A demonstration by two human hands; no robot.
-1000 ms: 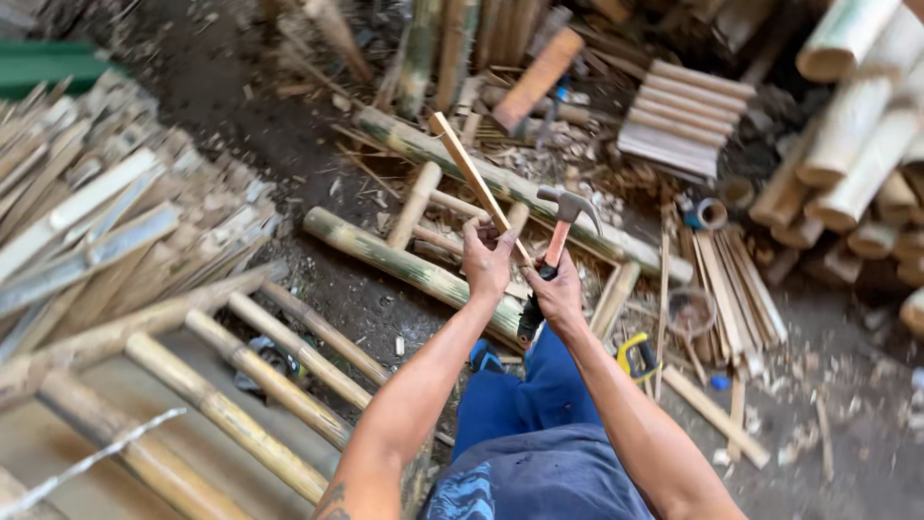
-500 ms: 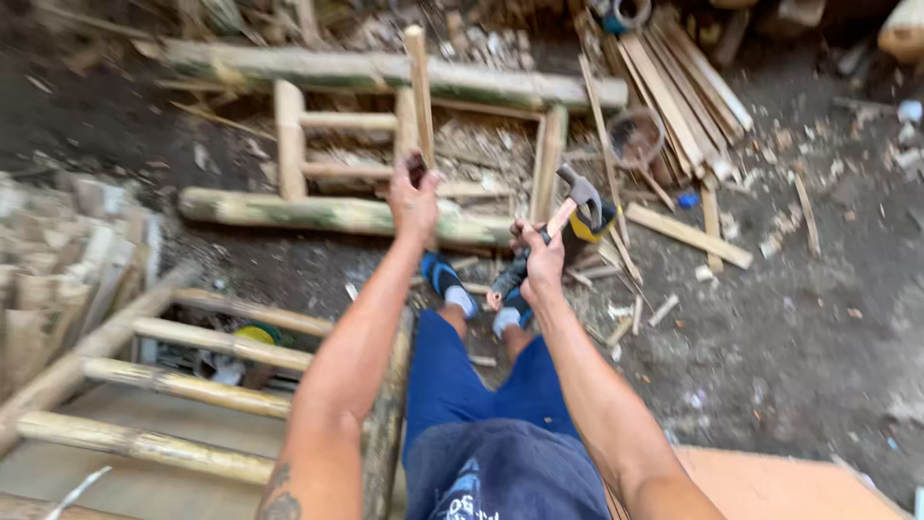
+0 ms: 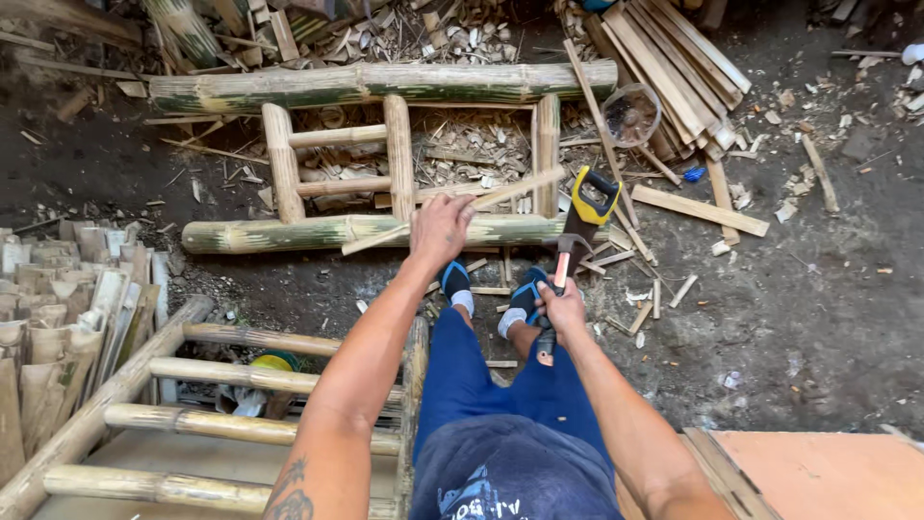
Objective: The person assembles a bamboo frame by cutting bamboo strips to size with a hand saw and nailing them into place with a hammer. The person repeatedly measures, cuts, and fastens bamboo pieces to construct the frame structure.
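My left hand (image 3: 441,226) grips a thin pale bamboo slat (image 3: 520,186) near its middle and holds it slantwise over a bamboo frame (image 3: 318,231) on the dirt ground. That frame is two long green poles joined by several short pale crosspieces. My right hand (image 3: 561,308) is closed on the orange-and-black handle of a hammer (image 3: 563,265) that points away from me. The hammer's head overlaps a yellow-and-black tool handle (image 3: 592,197), and I cannot separate the two. My feet in blue sandals (image 3: 525,294) stand just below the frame.
A second ladder-like bamboo frame (image 3: 231,380) lies at lower left beside split bamboo pieces (image 3: 58,308). Stacked flat slats (image 3: 674,58) and a clear plastic tub (image 3: 630,114) sit at upper right. A plywood board (image 3: 818,472) is at lower right. Chips litter the ground.
My view has tipped down and closer to the frame. The slat in my left hand went from upright to slanting low across the near pole. The hammer stayed in my right hand.
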